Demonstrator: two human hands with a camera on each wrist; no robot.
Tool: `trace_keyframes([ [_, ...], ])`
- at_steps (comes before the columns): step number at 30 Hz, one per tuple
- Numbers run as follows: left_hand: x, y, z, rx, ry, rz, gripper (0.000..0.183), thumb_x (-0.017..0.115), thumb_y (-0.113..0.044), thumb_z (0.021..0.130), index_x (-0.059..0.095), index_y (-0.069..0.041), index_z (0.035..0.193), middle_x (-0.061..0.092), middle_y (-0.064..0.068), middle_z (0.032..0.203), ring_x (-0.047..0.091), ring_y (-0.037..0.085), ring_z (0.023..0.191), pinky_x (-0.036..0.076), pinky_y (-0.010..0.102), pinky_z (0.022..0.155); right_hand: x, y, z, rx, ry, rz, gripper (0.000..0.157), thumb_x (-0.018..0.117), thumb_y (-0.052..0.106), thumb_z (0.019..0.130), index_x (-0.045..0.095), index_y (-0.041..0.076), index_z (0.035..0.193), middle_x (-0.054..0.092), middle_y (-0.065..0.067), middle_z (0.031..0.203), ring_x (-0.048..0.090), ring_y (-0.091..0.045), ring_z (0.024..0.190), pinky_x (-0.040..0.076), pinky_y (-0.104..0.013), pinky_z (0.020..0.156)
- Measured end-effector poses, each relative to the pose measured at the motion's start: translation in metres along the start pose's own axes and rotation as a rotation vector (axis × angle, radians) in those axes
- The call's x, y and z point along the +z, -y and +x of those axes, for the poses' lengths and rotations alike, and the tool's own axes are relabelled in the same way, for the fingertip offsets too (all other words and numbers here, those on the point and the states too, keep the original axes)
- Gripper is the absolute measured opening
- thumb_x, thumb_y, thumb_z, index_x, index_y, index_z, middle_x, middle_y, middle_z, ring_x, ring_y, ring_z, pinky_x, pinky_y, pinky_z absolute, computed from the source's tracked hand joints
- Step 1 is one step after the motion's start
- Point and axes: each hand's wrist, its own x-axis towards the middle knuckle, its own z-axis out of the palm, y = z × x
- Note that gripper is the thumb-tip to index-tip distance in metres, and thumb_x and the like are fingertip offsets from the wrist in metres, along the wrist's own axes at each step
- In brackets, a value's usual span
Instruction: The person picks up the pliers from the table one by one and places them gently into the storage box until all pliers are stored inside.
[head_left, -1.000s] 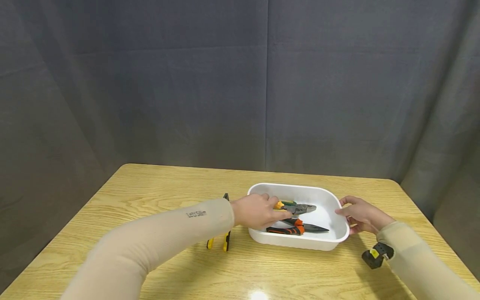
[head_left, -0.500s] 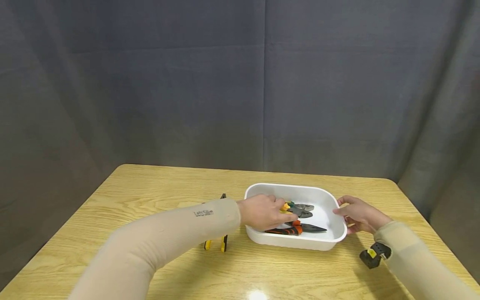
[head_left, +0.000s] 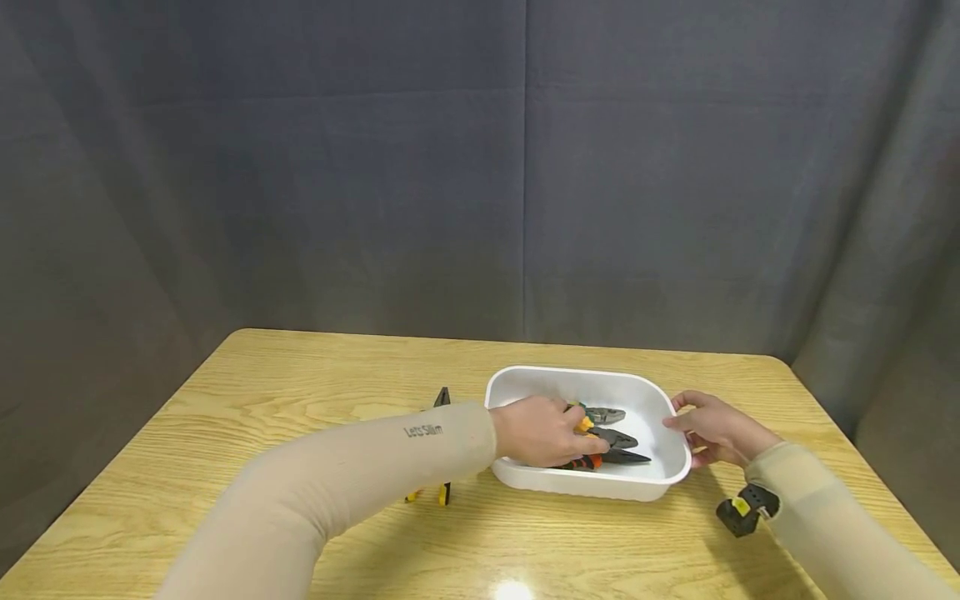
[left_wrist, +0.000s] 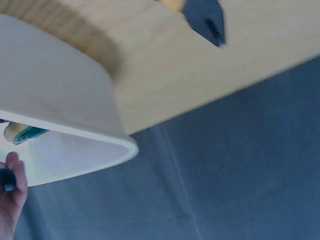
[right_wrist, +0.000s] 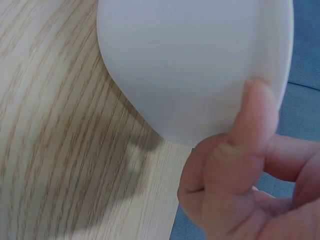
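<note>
My left hand reaches into a white plastic tub and grips yellow-handled pliers by the handles, their dark jaws pointing right. Most of those handles are hidden under the fingers. Behind them in the tub lie green-handled pliers. In front are long-nose pliers with orange and black handles, partly covered by the same hand. At the tub's right end, my right hand pinches the rim; the right wrist view shows its thumb on the tub wall.
Another pair of pliers, with yellow and black handles, lies on the wooden table left of the tub, partly hidden by the left sleeve. A grey curtain hangs behind the table's far edge.
My left hand has moved right and slightly toward the near side inside the tub, carrying the yellow-handled pliers away from the green-handled ones. My right hand keeps its hold on the rim.
</note>
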Motion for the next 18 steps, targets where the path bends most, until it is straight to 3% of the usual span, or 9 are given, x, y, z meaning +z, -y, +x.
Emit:
trace_keyframes([
  [5,-0.001,-0.001,0.006,0.024,0.031,0.017,0.038,0.042,-0.040,0.104,0.049,-0.037,0.141,0.057,-0.001,0.102,0.053,0.012,0.073,0.047,0.023,0.064,0.000,0.000,-0.001,0.002,-0.003,-0.007,0.024,0.049,0.005,0.099,0.037,-0.007,0.116,0.055,-0.009,0.086,0.056,-0.019,0.069,0.051,-0.029,0.056],
  [11,0.002,-0.002,0.010,0.094,0.111,0.077,0.039,0.032,-0.045,0.105,0.044,-0.042,0.142,0.055,-0.001,0.108,0.052,0.013,0.077,0.045,0.023,0.068,-0.001,0.000,0.000,0.009,-0.006,-0.012,0.024,0.049,0.005,0.099,0.037,-0.006,0.117,0.055,-0.009,0.088,0.056,-0.019,0.070,0.051,-0.029,0.057],
  [18,0.005,-0.003,0.011,0.058,0.176,0.044,0.044,0.031,-0.049,0.104,0.038,-0.043,0.146,0.052,-0.002,0.113,0.049,0.010,0.081,0.043,0.020,0.066,-0.002,-0.001,0.001,0.001,-0.003,-0.013,0.023,0.049,0.004,0.099,0.037,-0.006,0.116,0.056,-0.010,0.089,0.057,-0.020,0.070,0.051,-0.030,0.057],
])
